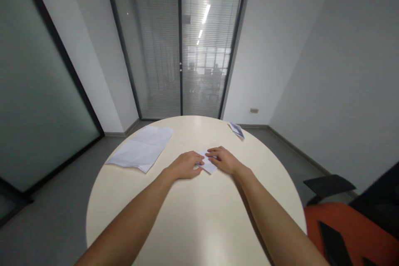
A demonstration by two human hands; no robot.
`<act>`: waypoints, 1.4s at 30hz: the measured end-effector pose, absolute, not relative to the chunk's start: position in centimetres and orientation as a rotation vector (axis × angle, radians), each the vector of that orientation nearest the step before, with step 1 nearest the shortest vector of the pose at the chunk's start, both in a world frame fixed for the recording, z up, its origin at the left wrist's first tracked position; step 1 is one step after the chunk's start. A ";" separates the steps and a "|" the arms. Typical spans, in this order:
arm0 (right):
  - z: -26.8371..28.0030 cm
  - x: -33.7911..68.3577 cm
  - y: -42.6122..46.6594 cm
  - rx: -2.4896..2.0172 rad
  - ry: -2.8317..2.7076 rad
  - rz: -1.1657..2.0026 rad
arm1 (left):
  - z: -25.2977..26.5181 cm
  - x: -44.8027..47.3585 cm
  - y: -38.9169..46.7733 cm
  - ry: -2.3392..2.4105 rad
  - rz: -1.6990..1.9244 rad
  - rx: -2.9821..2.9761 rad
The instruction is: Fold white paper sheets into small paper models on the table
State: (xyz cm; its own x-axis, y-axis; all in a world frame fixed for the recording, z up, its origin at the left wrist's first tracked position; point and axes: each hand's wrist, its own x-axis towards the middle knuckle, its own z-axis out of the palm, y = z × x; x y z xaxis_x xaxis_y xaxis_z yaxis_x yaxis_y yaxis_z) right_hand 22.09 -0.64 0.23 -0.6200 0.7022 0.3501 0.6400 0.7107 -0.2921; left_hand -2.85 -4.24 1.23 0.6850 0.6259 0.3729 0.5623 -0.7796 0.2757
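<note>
A small piece of folded white paper (210, 168) lies on the round table between my two hands. From its left side, my left hand (186, 165) grips the paper's edge, with the thumb low and the fingers above. My right hand (227, 161) has bent fingers pressed onto the paper's upper right part. The fingers cover some of the paper, so its full shape is hidden.
Creased white paper sheets (141, 146) spread over the table's left side. Another folded paper (237, 130) sits near the far right edge of the cream table (193, 224). An orange chair (358, 232) with black armrests stands at the right. Beyond is a glass partition (162, 50) with blinds.
</note>
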 end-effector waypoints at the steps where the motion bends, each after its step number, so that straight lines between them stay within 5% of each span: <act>1: 0.2 22.2 -0.6 -1.035 -2.466 0.217 | 1.2 -2.8 -4.3 0.982 0.683 2.752; 15: 1.0 24.2 0.0 -1.064 -2.384 0.633 | 1.0 -2.9 -4.2 0.957 0.717 2.733; 42: 1.3 23.1 -0.7 -1.247 -2.316 0.415 | 0.9 -3.2 -3.8 1.146 0.685 2.783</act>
